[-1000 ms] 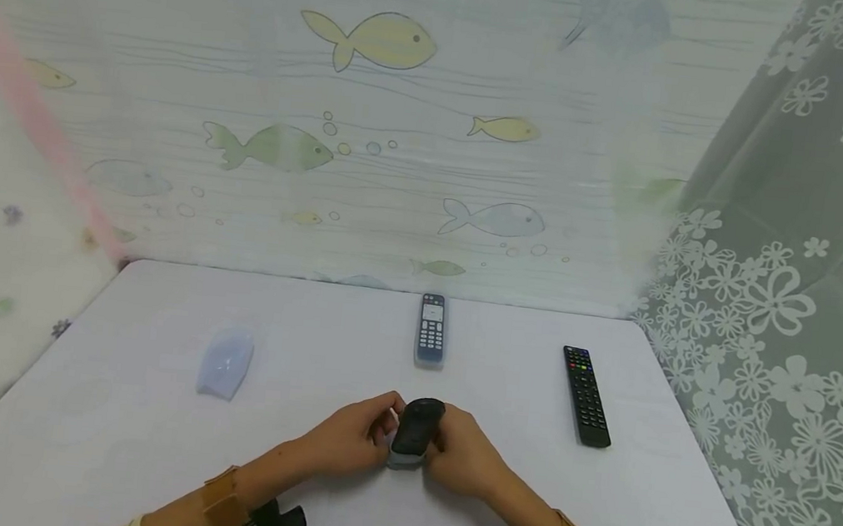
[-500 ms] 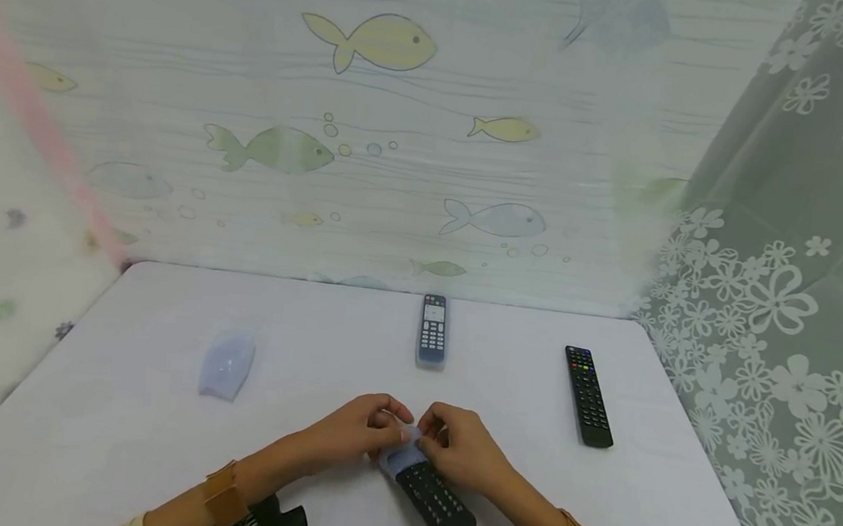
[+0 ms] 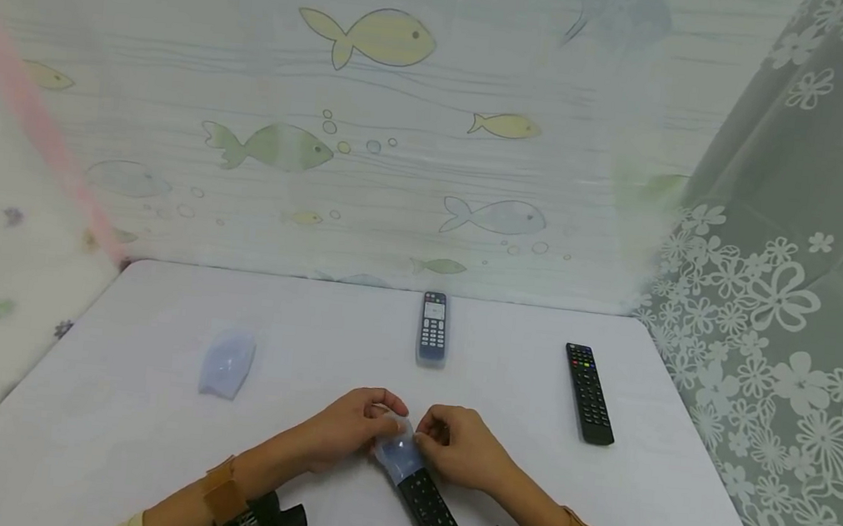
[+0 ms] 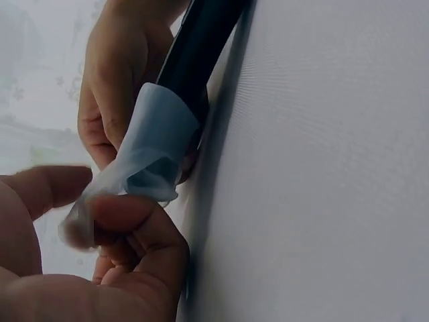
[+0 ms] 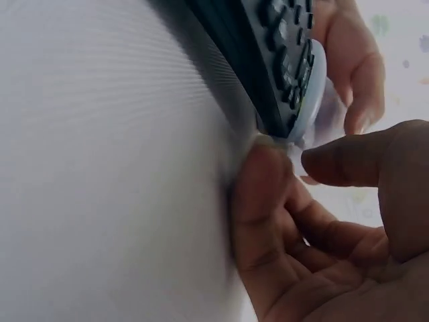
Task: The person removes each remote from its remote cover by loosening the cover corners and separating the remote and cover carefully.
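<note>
A black remote control [image 3: 433, 515] lies slantwise at the near middle of the table, its far end inside a translucent bluish cover [image 3: 399, 458]. The left hand [image 3: 348, 430] pinches the loose far end of this cover; in the left wrist view the cover [image 4: 157, 124] bunches up between thumb and fingers. On the other side, the right hand [image 3: 461, 446] has curled fingers at the cover's edge. The right wrist view puts its index fingertip against the side of the remote control [image 5: 285, 74], with the thumb close to the cover. The exact contact there is partly hidden.
Another remote in a clear cover [image 3: 433, 331] lies at the table's back middle. A bare black remote [image 3: 590, 395] is to the right, and a loose translucent cover [image 3: 228, 365] to the left. A white curtain with flowers [image 3: 773, 369] hangs beside the right edge.
The remote has swung from standing up between the hands to lying with its near end toward the person. Over the last half second its covered end has shifted slightly away and left.
</note>
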A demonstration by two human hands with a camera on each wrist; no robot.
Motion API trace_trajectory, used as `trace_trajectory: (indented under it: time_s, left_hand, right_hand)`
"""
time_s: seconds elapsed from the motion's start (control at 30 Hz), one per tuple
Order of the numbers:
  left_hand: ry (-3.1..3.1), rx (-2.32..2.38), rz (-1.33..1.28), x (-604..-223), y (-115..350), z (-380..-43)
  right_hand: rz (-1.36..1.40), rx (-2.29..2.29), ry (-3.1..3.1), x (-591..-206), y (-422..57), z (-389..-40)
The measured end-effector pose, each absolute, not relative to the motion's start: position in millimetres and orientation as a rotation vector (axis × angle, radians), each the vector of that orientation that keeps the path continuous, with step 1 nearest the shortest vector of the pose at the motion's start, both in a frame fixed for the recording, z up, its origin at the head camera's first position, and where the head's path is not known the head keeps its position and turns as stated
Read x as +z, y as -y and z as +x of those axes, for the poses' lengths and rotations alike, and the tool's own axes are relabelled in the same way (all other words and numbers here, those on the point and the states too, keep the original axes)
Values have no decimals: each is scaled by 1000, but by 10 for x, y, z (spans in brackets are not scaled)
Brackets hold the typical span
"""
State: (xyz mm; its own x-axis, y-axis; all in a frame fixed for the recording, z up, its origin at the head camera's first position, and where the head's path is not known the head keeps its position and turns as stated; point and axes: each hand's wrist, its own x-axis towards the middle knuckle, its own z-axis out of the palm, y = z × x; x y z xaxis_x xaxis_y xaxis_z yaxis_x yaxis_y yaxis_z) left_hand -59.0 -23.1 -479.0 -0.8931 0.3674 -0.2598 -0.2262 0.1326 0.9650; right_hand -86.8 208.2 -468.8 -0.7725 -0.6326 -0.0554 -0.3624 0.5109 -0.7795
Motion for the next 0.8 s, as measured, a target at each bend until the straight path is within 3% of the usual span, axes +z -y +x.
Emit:
trace_trajectory:
  time_s: [0.4, 0.8]
  left_hand:
    - [-1792, 2123, -52, -4705, 418, -703]
    - [-1900, 2082, 91, -4528, 597, -733]
  right_hand:
    - [-649, -1247, -2020, -4556, -2169, -921]
    - [-671, -1328, -2012, -4509, -2295, -1034]
